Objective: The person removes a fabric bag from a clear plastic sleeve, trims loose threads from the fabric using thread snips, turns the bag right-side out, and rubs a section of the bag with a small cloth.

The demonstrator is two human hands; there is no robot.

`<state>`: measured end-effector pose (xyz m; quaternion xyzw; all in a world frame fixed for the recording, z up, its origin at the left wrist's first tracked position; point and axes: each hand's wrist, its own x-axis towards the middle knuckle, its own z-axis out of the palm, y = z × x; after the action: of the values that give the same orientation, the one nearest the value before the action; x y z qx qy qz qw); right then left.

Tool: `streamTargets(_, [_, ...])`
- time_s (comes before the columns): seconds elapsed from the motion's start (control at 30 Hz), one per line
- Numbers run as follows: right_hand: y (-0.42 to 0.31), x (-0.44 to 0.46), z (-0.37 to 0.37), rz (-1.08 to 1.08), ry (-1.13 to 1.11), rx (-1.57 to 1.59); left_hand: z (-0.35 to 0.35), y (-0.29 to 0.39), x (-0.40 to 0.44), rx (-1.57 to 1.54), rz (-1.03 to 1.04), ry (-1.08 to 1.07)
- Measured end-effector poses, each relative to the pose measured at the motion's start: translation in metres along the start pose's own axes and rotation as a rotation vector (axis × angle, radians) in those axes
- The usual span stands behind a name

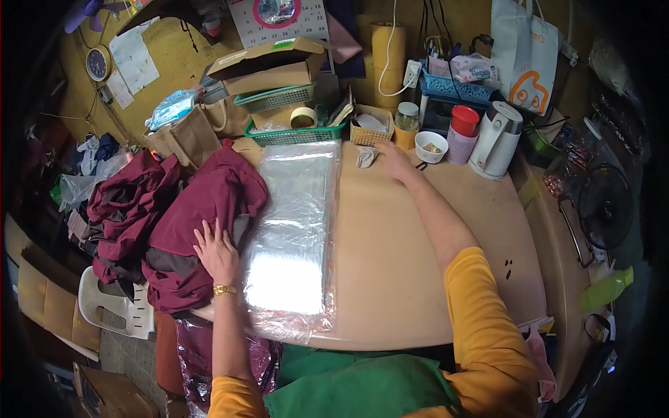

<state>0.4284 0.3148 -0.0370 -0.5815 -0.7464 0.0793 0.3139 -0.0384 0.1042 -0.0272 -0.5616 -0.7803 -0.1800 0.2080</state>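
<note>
My left hand (217, 252) lies flat with fingers spread on a maroon jacket-like garment (202, 202) with dark grey panels, bunched at the table's left. My right hand (396, 162) reaches to the back of the table, its fingers stretched toward a small woven basket (371, 131). Just left of those fingers sits a crumpled greyish cloth (366, 157). A small dark object (421, 166) shows beside the right wrist. Between my arms lies a stack of clear plastic bags (296, 216), shiny with glare and touching the garment's edge.
A second maroon bundle (129, 202) is piled over a white plastic chair (111, 306). Along the back stand green baskets (296, 134) with tape, a glass jar (407, 120), a white bowl (431, 148), a red-lidded cup (463, 132) and a white electric kettle (497, 143).
</note>
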Motion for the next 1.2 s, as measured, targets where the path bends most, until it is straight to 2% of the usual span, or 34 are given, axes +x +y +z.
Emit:
streamTargets(0.03, [0.001, 0.008, 0.015, -0.104, 0.044, 0.073, 0.005, 0.000, -0.004, 0.003, 0.001, 0.003])
streamTargets(0.07, [-0.003, 0.014, 0.023, -0.106, 0.049, 0.076, 0.008, 0.000, -0.006, -0.006, 0.025, 0.061])
streamTargets(0.13, [-0.009, 0.022, 0.038, -0.224, 0.075, -0.196, 0.014, -0.002, -0.006, -0.031, 0.040, 0.125])
streamTargets(0.17, [-0.014, 0.026, 0.040, -0.225, 0.071, -0.195, 0.015, -0.003, -0.006, -0.029, 0.038, 0.122])
streamTargets(0.23, [-0.027, 0.027, 0.035, -0.071, -0.244, -0.339, 0.018, -0.006, -0.006, -0.050, 0.053, 0.139])
streamTargets(0.37, [-0.043, 0.026, 0.022, -0.001, -0.202, -0.477, 0.015, -0.005, -0.004, -0.080, 0.035, 0.119])
streamTargets(0.43, [-0.035, 0.019, 0.016, 0.008, -0.003, -0.241, 0.016, -0.005, -0.004, -0.092, 0.042, 0.148])
streamTargets(0.47, [-0.026, 0.021, 0.012, 0.013, -0.007, -0.247, 0.018, -0.006, -0.004, -0.092, 0.051, 0.162])
streamTargets(0.53, [-0.005, 0.031, 0.008, 0.333, -0.032, 0.323, 0.017, -0.006, -0.003, -0.091, 0.045, 0.151])
streamTargets(0.57, [0.001, 0.029, 0.012, 0.338, -0.035, 0.317, 0.016, -0.005, -0.003, -0.089, 0.042, 0.149])
streamTargets(0.63, [0.012, 0.024, 0.021, 0.144, 0.195, 0.152, 0.018, -0.007, -0.004, -0.093, 0.047, 0.149])
streamTargets(0.7, [-0.017, 0.007, 0.011, 0.109, 0.110, 0.088, 0.018, -0.006, -0.003, -0.089, 0.054, 0.156])
streamTargets(0.77, [-0.034, -0.005, 0.010, 0.000, -0.128, -0.074, 0.017, -0.006, -0.003, -0.087, 0.032, 0.128])
streamTargets(0.8, [-0.031, -0.006, 0.017, 0.000, -0.132, -0.072, 0.016, -0.006, -0.002, -0.084, 0.031, 0.125])
streamTargets(0.87, [-0.029, -0.009, 0.029, -0.136, -0.037, -0.227, 0.014, -0.005, -0.004, -0.092, 0.040, 0.137])
streamTargets(1.0, [-0.025, 0.001, 0.016, -0.195, -0.002, -0.204, 0.015, -0.005, -0.003, -0.092, 0.034, 0.146])
streamTargets(1.07, [-0.026, 0.009, 0.004, 0.361, -0.182, 0.402, 0.016, -0.006, -0.004, -0.094, 0.031, 0.153])
streamTargets(1.1, [-0.030, 0.009, -0.006, 0.361, -0.182, 0.400, 0.017, -0.006, -0.004, -0.096, 0.030, 0.152])
streamTargets(1.17, [-0.035, 0.007, -0.024, 0.577, -0.225, 0.632, 0.019, -0.008, -0.003, -0.094, 0.045, 0.159])
streamTargets(1.2, [-0.023, 0.012, -0.021, 0.608, -0.243, 0.640, 0.019, -0.008, -0.003, -0.096, 0.046, 0.159])
